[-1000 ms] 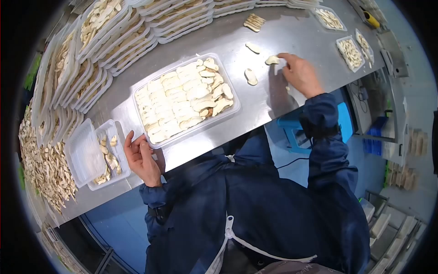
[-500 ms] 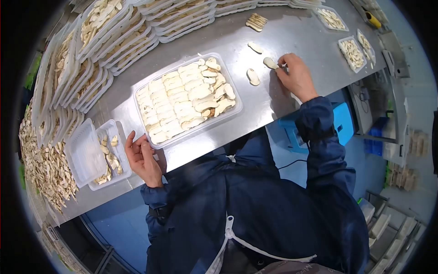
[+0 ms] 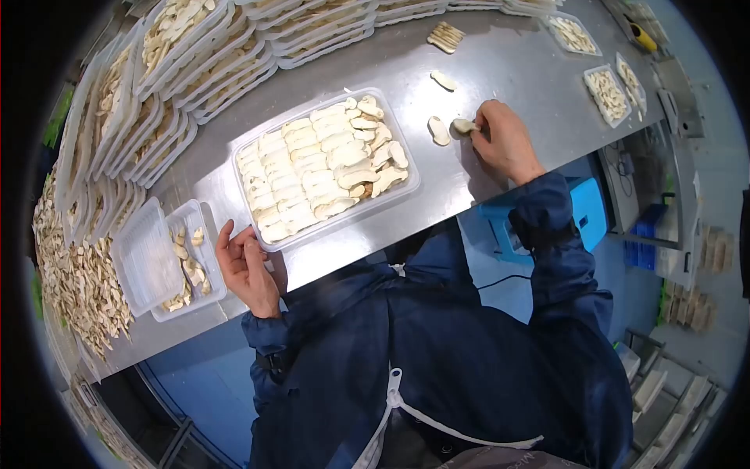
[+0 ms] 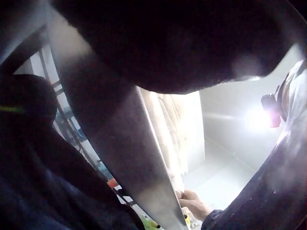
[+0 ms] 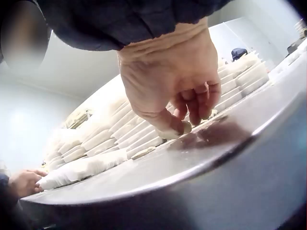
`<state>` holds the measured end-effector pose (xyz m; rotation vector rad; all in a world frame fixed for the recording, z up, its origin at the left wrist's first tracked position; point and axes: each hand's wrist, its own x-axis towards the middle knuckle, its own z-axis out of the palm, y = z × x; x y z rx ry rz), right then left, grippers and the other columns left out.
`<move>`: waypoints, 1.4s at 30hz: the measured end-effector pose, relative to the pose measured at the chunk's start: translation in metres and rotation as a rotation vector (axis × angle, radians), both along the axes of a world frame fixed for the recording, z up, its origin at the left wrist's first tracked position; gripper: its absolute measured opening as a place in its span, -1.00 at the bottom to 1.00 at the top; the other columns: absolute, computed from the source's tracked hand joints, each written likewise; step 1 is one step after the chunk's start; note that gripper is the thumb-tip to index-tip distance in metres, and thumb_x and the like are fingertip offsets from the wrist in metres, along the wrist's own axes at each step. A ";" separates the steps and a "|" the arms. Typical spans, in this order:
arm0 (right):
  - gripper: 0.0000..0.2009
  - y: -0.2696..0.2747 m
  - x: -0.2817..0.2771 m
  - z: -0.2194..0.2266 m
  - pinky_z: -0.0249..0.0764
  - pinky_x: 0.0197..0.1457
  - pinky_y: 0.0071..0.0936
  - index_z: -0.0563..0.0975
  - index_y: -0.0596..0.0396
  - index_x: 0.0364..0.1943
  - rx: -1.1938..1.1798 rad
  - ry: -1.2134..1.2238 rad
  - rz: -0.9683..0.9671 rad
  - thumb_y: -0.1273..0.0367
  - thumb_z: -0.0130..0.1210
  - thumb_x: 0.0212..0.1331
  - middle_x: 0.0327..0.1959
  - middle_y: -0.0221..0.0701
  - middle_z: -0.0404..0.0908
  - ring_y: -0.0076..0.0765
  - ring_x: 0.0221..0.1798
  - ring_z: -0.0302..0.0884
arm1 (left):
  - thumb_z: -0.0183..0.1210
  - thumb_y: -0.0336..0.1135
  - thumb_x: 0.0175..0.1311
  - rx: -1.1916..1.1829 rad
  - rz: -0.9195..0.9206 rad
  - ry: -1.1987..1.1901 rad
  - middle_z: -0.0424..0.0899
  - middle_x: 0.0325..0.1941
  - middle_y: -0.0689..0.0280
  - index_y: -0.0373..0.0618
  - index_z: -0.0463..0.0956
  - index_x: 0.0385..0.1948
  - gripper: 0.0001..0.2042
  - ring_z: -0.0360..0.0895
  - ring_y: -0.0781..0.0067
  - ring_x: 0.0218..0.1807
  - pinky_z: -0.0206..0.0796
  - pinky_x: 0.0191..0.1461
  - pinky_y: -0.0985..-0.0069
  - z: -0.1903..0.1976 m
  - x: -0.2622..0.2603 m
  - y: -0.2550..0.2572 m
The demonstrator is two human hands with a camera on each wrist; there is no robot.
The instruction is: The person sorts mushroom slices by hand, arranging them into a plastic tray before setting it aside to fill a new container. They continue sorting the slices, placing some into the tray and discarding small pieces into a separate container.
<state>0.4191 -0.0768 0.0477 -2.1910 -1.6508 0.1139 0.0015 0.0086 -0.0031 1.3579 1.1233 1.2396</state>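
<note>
In the head view, my right hand pinches a pale mushroom slice between thumb and fingertips, low over the steel table. Just left of it lies another slice, and a third sits farther back. My left hand rests with loosely bent fingers at the near-left corner of a clear plastic tray. Rows of overlapping mushroom slices fill that tray, less neatly laid at its right end. From the right wrist, the right hand appears with fingertips down at the tabletop.
Tall stacks of filled trays line the back and left. A pile of loose slices lies far left, beside two small containers. A small bundle of slices sits at the back. Filled boxes stand at the right.
My right hand has drawn the mushroom slice toward the near side of the table, beside the other loose slice, turning it on the way. The left hand stays at the tray corner.
</note>
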 end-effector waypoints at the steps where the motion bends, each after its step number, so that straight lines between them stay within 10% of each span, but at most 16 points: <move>1: -0.88 -0.002 -0.001 0.001 0.42 -0.14 -0.18 0.47 0.17 -0.41 0.031 -0.001 0.026 0.47 0.17 -0.01 -0.34 -0.19 0.52 -0.02 -0.21 0.49 | 0.03 -0.49 0.41 -0.001 0.004 0.007 0.65 -0.14 0.29 -0.26 0.30 0.24 -0.62 0.38 0.76 -0.34 0.22 -0.27 0.75 0.001 0.000 0.000; 42: -0.77 0.037 -0.126 0.007 0.34 -0.12 -0.27 0.44 0.19 -0.33 0.248 0.007 0.667 0.41 0.17 -0.09 -0.33 -0.22 0.38 -0.12 -0.22 0.42 | 0.03 -0.49 0.42 0.006 -0.015 -0.030 0.64 -0.13 0.22 -0.35 0.26 0.25 -0.61 0.38 0.74 -0.34 0.25 -0.24 0.75 0.002 0.002 0.000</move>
